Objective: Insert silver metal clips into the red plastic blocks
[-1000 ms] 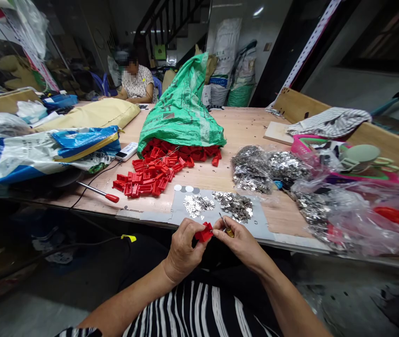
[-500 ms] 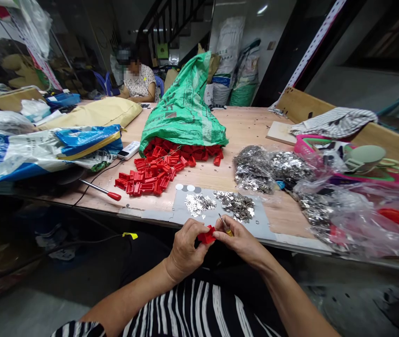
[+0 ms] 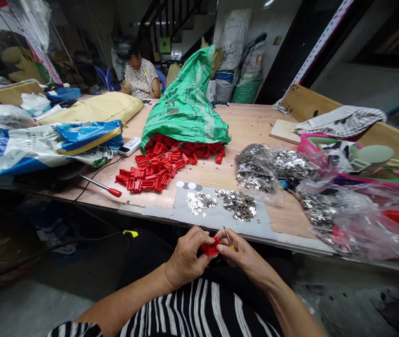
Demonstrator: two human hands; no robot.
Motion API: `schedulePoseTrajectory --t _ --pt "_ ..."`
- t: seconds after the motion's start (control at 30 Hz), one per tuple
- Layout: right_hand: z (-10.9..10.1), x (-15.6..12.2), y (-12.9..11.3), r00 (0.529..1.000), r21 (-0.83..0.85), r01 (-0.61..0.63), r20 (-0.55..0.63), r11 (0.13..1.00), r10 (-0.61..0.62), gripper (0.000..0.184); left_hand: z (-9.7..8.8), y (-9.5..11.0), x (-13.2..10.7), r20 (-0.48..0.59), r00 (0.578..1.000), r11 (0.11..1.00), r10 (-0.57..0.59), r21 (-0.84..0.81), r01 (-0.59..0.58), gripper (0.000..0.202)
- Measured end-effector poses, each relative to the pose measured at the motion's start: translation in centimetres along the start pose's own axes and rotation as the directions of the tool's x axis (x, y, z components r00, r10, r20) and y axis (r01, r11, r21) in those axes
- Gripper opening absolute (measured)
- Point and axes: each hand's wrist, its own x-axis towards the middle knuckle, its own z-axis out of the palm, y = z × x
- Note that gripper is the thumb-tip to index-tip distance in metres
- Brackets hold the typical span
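Observation:
My left hand [image 3: 189, 252] is closed around a small red plastic part [image 3: 210, 247], held over my lap just below the table edge. My right hand [image 3: 243, 257] meets it from the other side, thumb and fingertips at the part. Tucked in the right hand is a thin-shafted tool with a yellow handle [image 3: 232, 247], its metal shaft pointing up; its exact kind is too small to make out. Beyond the hands, a grey sheet [image 3: 185, 218] bears a bright pile of small metal pieces [image 3: 199, 202] and a darker pile [image 3: 239, 206].
Red plastic parts [image 3: 150, 175] spill from a green woven sack [image 3: 185, 112]. A red-handled tool [image 3: 114, 192] lies left. Bags of metal pieces [image 3: 257, 168] and a pink basket [image 3: 306, 142] stand right. Another person [image 3: 142, 79] sits across the table.
Both hands, with the red part and the tool, sit slightly lower and further right in the picture. The camera view has shifted a little. The left hand keeps its hold.

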Motion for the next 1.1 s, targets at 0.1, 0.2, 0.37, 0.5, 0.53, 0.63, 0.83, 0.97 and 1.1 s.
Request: schedulePoseTrajectory --t 0.1,0.2,0.37,0.5,0.53,0.63,0.83,0.97,1.1 --pt "0.0 -0.3 0.6 1.000 0.046 -0.008 0.030 0.999 0.007 0.042 0.0 0.0 -0.1 0.010 1.000 0.999 0.009 -0.037 -0.009 0.020" --pt "0.0 -0.3 0.8 1.000 0.070 -0.003 0.020 0.998 0.002 0.041 -0.1 0.0 -0.2 0.019 1.000 0.999 -0.004 -0.053 0.005 0.020" --pt "0.2 -0.2 0.7 1.000 0.071 -0.001 0.010 0.997 0.000 0.041 -0.2 -0.2 -0.4 0.010 1.000 0.998 -0.027 -0.056 0.028 0.021" --pt "0.2 0.0 1.4 1.000 0.134 -0.011 0.006 0.991 0.010 0.037 -0.3 -0.2 -0.3 -0.013 0.999 0.993 -0.053 -0.107 0.051 0.021" --pt "0.3 0.1 1.5 1.000 0.161 -0.013 -0.002 0.987 0.013 0.036 -0.3 -0.2 -0.3 -0.019 0.998 0.989 -0.068 -0.131 0.064 0.021" --pt "0.7 0.4 1.6 0.999 0.237 -0.020 -0.035 0.971 0.029 0.037 -0.4 -0.5 -0.2 -0.042 0.990 0.971 -0.131 -0.206 0.120 0.022" --pt "1.0 1.5 0.1 1.000 0.192 -0.014 -0.001 0.981 0.015 0.039 -0.7 -1.4 -0.3 -0.091 0.971 0.940 -0.223 -0.282 0.190 0.024" --pt "-0.1 3.1 -1.4 0.992 -0.187 0.072 -0.089 0.980 -0.089 0.034 -1.0 -2.1 -0.7 -0.146 0.931 0.914 -0.334 -0.293 0.282 0.023" --pt "-0.8 5.2 -2.3 0.905 -0.729 0.102 -0.215 0.677 -0.368 0.015 -1.5 -2.7 -0.9 -0.203 0.915 0.929 -0.348 -0.205 0.307 0.024"
